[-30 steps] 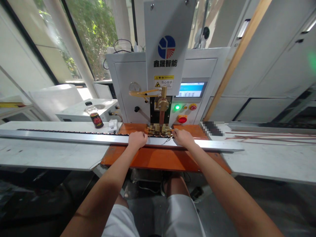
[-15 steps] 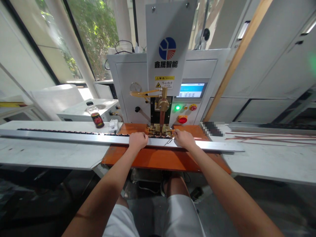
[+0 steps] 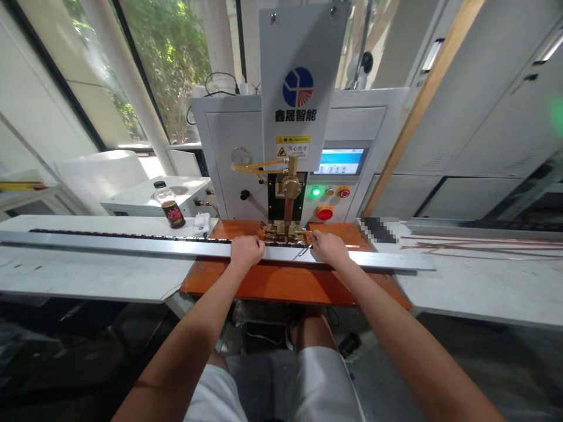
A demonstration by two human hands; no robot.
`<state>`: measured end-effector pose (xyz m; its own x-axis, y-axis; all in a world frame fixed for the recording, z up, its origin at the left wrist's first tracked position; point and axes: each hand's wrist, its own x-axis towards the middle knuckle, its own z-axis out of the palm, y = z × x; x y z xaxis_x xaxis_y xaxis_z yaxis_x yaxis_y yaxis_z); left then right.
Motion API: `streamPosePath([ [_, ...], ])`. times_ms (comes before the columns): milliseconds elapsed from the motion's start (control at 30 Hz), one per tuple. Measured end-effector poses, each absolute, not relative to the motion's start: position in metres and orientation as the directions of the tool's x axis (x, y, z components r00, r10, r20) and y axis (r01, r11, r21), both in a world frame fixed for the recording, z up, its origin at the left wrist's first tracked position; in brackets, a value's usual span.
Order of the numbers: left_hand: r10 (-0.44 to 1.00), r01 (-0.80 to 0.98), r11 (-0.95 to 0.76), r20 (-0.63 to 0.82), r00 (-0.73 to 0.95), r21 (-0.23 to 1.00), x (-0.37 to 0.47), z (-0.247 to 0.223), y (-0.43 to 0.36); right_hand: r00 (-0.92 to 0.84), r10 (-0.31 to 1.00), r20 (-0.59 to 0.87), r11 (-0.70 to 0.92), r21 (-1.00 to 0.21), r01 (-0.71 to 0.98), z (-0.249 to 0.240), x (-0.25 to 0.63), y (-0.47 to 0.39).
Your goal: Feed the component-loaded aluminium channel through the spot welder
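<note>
Curling over the long silver metal bar (image 3: 211,249), left hand (image 3: 247,251) sits left of the upright copper-coloured rod (image 3: 288,211), fingers folded; right hand (image 3: 329,247), right of the rod, fingers bent together. Cannot tell what either grasps. Bar runs across in front of the rod; thin dark copper-flecked strip (image 3: 132,235) extends left of the rod.

Rail (image 3: 281,253): across tabletop (image 3: 88,275), before machine (image 3: 233,132)
Strip (image 3: 132,235): along rail's far side
Left hand (image 3: 247,251): at rail, left of electrode (image 3: 288,212)
Right hand (image 3: 329,248): at rail, right of electrode
Bottle (image 3: 172,212): on tabletop, behind strip, left of machine
Rods (image 3: 457,244): on tabletop, right of machine
</note>
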<state>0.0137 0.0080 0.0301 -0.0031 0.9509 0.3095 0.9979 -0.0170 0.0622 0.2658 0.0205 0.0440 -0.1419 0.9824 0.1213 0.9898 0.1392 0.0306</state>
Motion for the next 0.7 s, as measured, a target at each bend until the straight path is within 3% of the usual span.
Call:
streamPosePath([
  [700,0.949,0.999,-0.013,0.315,-0.003,0.048,0.0193,0.0283,0.0124,-0.14,0.983,0.119,0.139,0.018,0.99,0.0411,0.2727,0.0236],
])
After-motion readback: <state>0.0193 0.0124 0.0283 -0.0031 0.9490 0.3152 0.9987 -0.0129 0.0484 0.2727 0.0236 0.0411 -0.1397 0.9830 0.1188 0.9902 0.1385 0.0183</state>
